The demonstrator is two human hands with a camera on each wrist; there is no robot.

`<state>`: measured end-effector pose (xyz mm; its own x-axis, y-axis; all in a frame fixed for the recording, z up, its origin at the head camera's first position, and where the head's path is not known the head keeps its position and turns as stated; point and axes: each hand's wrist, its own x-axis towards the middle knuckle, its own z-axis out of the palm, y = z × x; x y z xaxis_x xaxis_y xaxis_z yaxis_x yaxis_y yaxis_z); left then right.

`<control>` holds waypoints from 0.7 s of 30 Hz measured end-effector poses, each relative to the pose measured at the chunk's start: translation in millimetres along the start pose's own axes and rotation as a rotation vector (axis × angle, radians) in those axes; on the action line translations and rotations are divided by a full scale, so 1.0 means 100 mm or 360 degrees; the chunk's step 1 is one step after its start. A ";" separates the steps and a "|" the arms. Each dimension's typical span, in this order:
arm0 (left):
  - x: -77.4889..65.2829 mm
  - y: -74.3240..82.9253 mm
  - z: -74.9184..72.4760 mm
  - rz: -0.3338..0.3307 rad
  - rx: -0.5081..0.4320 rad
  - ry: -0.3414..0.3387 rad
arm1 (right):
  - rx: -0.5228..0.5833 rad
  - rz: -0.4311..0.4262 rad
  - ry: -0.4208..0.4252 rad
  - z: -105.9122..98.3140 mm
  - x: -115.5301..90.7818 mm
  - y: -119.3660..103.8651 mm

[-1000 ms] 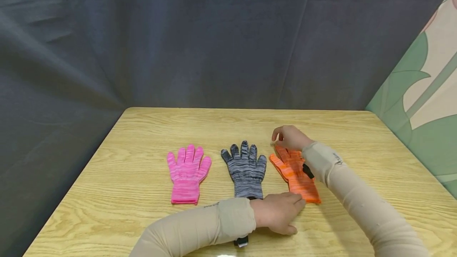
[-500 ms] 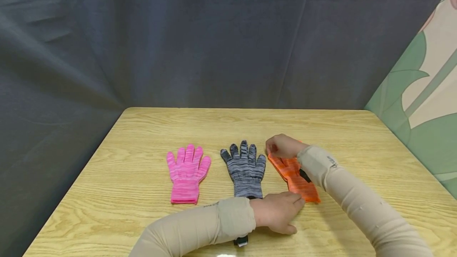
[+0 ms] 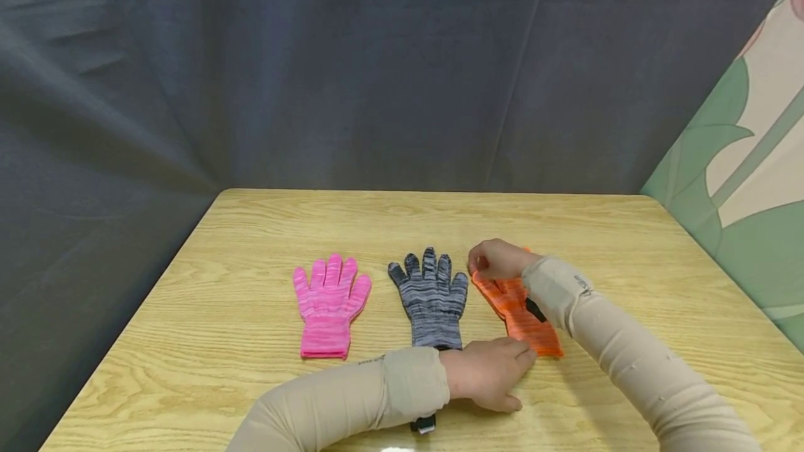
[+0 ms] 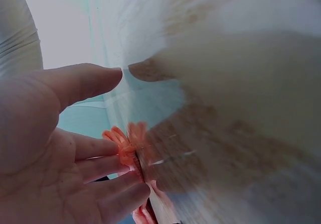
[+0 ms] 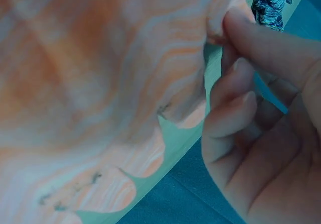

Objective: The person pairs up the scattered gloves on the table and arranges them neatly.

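An orange knitted glove [image 3: 530, 332] lies at the right of the row, its fingers pointing away from me. My left hand [image 3: 490, 372] rests with straight fingertips on the cuff's left corner. In the left wrist view that hand [image 4: 60, 148] has its fingers extended and its thumb apart. With bent fingers, my right hand [image 3: 500, 259] pinches the glove's leftmost digit at the tip. The right wrist view shows thumb and index finger of this hand [image 5: 271, 108] at the edge of the orange fabric [image 5: 110, 83]. Part of the glove is hidden beneath the right hand and sleeve.
A grey-black striped glove [image 3: 432, 305] lies flat left of the orange one, its cuff behind the left forearm. Farther left lies a pink glove [image 3: 329, 309]. All are on a wood-grain table [image 3: 188, 312]. A dark curtain [image 3: 377, 75] hangs behind the table's far edge.
My right hand has moved from the orange glove's upper fingers a little left and nearer, onto its leftmost digit, and has stayed there since. The left hand keeps its place.
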<state>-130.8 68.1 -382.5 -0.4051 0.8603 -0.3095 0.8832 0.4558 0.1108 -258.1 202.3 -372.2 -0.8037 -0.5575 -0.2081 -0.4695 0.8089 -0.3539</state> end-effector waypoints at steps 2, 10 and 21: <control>0.00 0.00 0.00 -0.0002 -0.0007 0.0000 | -0.0044 -0.0007 0.0025 0.00 -0.02 -0.01; 0.00 0.00 0.01 0.0000 0.0011 -0.0006 | -0.0031 0.0047 0.0081 -0.02 -0.07 -0.05; -0.01 0.00 0.01 -0.0010 -0.0027 -0.0031 | -0.0005 0.0094 0.0090 -0.03 -0.09 -0.04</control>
<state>-130.4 66.9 -383.6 -0.4057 0.8530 -0.3283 0.8765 0.4649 0.1248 -249.9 204.9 -366.7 -0.8493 -0.4974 -0.1768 -0.4217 0.8408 -0.3395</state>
